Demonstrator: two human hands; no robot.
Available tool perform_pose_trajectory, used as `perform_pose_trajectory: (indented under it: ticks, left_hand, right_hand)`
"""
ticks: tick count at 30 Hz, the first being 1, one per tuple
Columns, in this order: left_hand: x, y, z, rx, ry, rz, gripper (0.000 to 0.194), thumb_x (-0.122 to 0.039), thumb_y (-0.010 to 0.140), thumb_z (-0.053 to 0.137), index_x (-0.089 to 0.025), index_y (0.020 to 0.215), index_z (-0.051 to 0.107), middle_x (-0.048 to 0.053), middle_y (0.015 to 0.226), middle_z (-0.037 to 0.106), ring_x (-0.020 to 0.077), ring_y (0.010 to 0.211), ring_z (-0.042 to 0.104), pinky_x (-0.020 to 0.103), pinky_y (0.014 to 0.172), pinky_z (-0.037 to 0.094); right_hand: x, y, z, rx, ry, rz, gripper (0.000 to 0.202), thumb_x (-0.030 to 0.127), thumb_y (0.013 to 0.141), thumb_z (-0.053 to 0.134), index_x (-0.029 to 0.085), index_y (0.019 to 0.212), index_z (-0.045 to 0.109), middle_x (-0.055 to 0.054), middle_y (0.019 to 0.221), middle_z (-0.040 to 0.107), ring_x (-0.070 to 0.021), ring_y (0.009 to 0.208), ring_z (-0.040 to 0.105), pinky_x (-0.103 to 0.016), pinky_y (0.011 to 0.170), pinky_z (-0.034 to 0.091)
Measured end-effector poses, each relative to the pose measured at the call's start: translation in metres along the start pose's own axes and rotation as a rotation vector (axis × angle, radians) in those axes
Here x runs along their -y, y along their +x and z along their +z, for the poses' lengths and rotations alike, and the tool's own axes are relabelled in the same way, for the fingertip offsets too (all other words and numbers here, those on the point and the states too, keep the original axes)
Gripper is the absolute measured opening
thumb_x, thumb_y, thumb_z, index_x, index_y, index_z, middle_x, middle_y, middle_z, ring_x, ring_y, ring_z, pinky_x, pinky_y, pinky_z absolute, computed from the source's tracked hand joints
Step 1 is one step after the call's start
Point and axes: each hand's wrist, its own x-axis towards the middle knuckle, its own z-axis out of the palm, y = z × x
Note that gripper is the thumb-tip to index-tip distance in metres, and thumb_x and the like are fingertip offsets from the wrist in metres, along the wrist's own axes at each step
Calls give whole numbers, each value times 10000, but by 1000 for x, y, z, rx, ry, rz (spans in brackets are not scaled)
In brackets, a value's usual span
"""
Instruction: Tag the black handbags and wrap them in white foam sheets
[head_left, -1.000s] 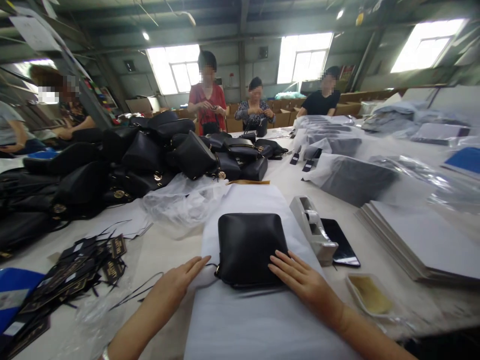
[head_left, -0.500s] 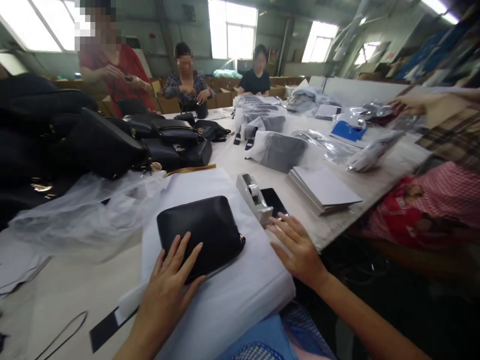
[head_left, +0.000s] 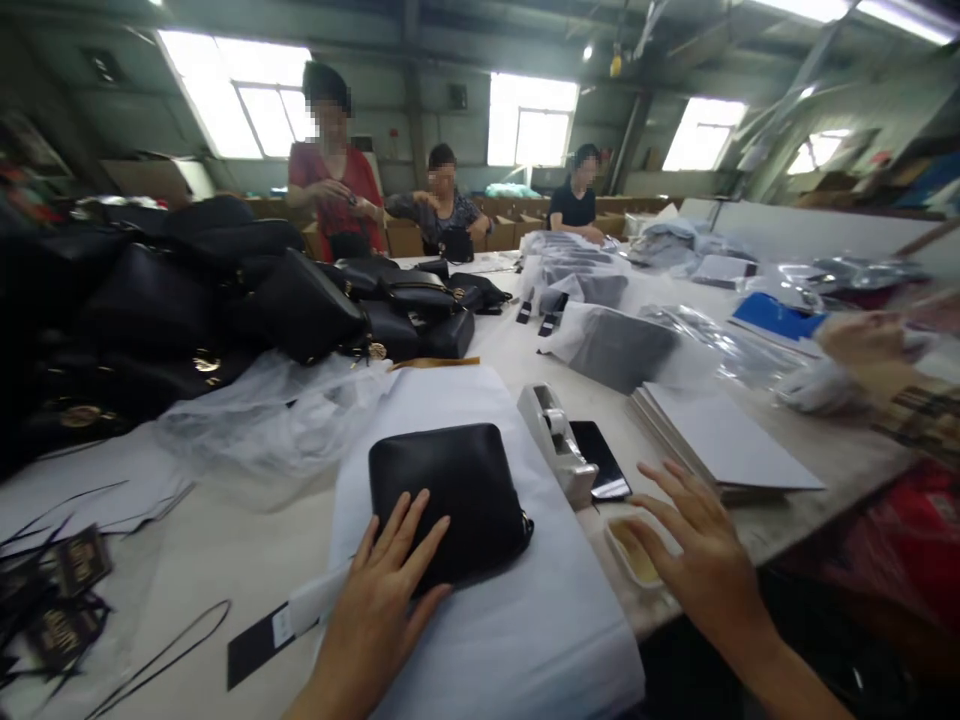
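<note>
A black handbag (head_left: pixel 457 500) lies flat on a stack of white tissue paper (head_left: pixel 525 640). Spread over the bag's lower left part, my left hand (head_left: pixel 397 570) rests with its fingers apart. My right hand (head_left: pixel 697 540) hovers at the table's right side, fingers parted, above a small shallow dish (head_left: pixel 634 550) with something yellowish in it; whether a fingertip touches the dish I cannot tell. A tape dispenser (head_left: pixel 555 440) and a dark phone (head_left: pixel 600 460) lie just beyond this hand. Left of the bag a black tag (head_left: pixel 259 645) sticks out from the paper.
Black bags (head_left: pixel 210 290) are heaped at the left, beside crumpled clear plastic (head_left: pixel 277 430). Grey-white boards (head_left: pixel 735 430) are stacked at the right. Wrapped bags (head_left: pixel 622 345) stand in a row behind. A co-worker's hand (head_left: pixel 862 345) reaches in from the right; several people stand across the table.
The view has shifted left and up. My right hand has moved from the paper's edge to over the dish, which now shows. My left hand stays on the handbag.
</note>
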Motion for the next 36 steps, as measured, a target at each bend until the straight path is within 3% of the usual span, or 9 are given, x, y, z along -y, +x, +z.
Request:
perform_pose_trajectory:
  ticks: [2,5,8,11,16,20,23,29,36]
  left_hand:
    - [-1,0,-2,1,13,-11,671,-288,904,616,-280,1522,354,99,1628,256,341,1467,304,579,1077,439]
    - [-3,1,-4,2,15,-30,706,-252,880,641,-286,1523,349,102,1624,263,338,1467,307,576,1073,447]
    - [-3,0,-5,-2,17,-34,745,-227,853,666,-295,1523,347,99,1623,268,339,1462,319,574,1066,456]
    - [-2,-2,-2,-15,39,-21,760,-232,836,678,-294,1520,354,99,1622,268,341,1448,349,561,1046,478]
    - [8,-2,10,-95,96,57,733,-308,831,676,-244,1507,399,151,1584,338,369,1398,427,533,977,533]
    - [18,-2,22,-150,151,137,736,-462,861,651,-225,1510,399,184,1536,416,375,1350,487,501,926,561]
    - [24,-2,28,-196,180,173,728,-565,892,582,-226,1510,400,185,1488,486,366,1323,518,486,911,563]
    - [28,-1,32,-224,142,169,757,-643,884,546,-254,1514,391,155,1466,523,334,1323,526,443,955,539]
    - [25,1,13,-181,93,157,675,-559,888,599,-250,1471,458,150,1464,524,345,1295,555,461,906,578]
  right_hand:
    - [17,40,2,-58,192,-54,109,333,935,628,229,917,658,-71,1240,668,-265,1239,576,-431,1047,469]
    - [42,102,27,63,433,-116,116,322,919,662,242,840,634,-23,1108,713,-194,1050,672,-315,910,532]
    - [59,163,79,292,481,-113,119,354,887,705,255,828,675,16,1070,732,-172,988,689,-290,916,518]
    - [66,211,144,516,335,-92,132,325,954,608,267,953,727,11,1181,713,-172,1137,636,-291,1028,452]
    - [70,245,235,617,173,-2,324,316,975,547,156,1236,651,-149,1444,530,-293,1391,407,-449,1112,355]
    - [70,245,273,646,78,93,443,427,984,501,120,1285,610,-200,1517,420,-364,1427,309,-563,1089,315]
    - [70,246,281,617,64,101,364,392,999,456,171,1162,694,-139,1489,481,-323,1422,321,-517,1106,298]
    - [71,251,271,473,113,93,217,249,931,546,225,1006,748,-57,1242,690,-239,1165,596,-369,1018,405]
    - [80,246,221,232,235,-2,138,264,922,574,242,934,710,-22,1227,697,-214,1108,636,-383,1038,423]
